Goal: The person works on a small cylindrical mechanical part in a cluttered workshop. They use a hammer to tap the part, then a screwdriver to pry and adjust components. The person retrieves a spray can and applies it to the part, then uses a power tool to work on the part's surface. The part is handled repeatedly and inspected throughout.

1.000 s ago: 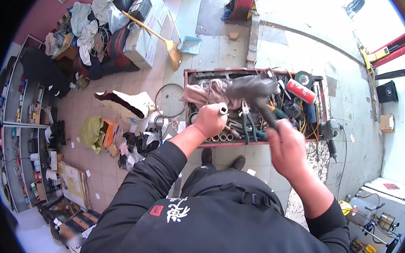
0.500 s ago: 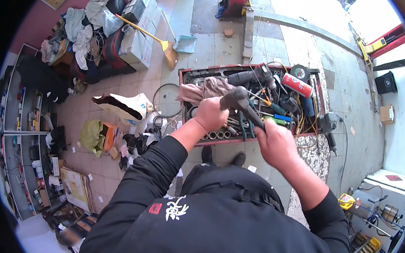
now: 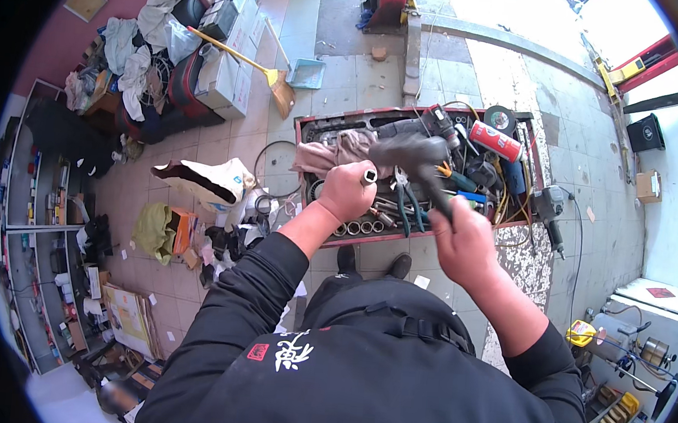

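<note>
1. Fingers of the left hand are curled tight around a silvery metal socket, its open round end facing up.
2. Right hand is clenched on the handle of a dark impact wrench, whose bulky head lies just beside the socket, over the tray.
3. Below both hands sits a red metal tool tray on the tiled floor, crowded with pliers, loose sockets and a pinkish rag.
4. At the tray's far right lies a red cylindrical can with a white label.
5. Farther left stand pale cardboard boxes and a yellow-handled broom.
</note>
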`<state>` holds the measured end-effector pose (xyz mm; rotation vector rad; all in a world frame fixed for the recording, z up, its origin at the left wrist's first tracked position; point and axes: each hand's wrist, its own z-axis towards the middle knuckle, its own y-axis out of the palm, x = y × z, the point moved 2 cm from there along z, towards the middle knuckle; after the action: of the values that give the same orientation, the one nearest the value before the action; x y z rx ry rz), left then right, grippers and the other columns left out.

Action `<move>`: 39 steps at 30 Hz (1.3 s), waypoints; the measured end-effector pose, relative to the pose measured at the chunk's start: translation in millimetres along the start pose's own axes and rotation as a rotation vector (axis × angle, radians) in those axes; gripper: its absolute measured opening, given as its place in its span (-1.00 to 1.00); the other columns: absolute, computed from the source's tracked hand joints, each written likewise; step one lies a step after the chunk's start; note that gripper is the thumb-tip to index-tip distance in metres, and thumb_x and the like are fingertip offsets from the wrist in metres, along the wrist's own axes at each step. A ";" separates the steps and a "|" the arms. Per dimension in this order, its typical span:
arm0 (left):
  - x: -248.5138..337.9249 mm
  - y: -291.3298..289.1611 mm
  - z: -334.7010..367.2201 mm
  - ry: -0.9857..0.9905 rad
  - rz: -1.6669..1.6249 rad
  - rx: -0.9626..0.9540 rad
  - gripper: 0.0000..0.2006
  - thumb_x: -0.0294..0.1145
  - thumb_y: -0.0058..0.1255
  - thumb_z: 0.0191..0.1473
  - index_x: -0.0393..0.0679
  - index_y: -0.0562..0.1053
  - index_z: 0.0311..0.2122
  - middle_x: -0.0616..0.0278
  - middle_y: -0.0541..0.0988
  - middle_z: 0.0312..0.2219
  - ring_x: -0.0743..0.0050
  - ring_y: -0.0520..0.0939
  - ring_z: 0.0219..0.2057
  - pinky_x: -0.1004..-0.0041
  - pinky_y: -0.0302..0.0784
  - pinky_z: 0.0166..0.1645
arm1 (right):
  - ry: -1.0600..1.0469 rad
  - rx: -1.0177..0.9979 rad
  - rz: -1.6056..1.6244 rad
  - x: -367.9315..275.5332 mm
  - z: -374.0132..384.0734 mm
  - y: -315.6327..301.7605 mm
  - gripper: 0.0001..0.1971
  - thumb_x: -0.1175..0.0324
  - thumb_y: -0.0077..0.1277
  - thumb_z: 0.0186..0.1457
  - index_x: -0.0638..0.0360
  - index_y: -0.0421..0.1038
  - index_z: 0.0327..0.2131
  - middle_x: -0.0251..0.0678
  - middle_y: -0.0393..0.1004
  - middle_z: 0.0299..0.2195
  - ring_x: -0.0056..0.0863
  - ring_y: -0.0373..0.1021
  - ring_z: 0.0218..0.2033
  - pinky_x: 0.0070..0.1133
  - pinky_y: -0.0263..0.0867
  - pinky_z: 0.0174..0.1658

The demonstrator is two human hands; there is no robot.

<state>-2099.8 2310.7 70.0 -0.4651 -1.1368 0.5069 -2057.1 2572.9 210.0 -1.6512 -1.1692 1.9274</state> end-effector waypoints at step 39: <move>-21.9 -257.9 -300.9 -0.549 -1.435 1.251 -0.91 -0.40 -0.03 0.18 -0.11 0.49 -0.25 -0.05 0.67 -0.24 -0.18 0.72 -0.06 -0.24 0.72 0.11 | 0.039 -0.233 -0.720 235.5 43.0 36.6 -0.44 0.38 0.29 0.22 0.19 0.40 0.27 -0.04 0.47 0.19 0.09 0.43 0.23 -0.11 0.44 0.23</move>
<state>-1789.8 2064.7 100.3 1.5790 -1.1238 -0.0456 -2150.1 2703.8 28.7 -1.1148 -1.7209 1.3336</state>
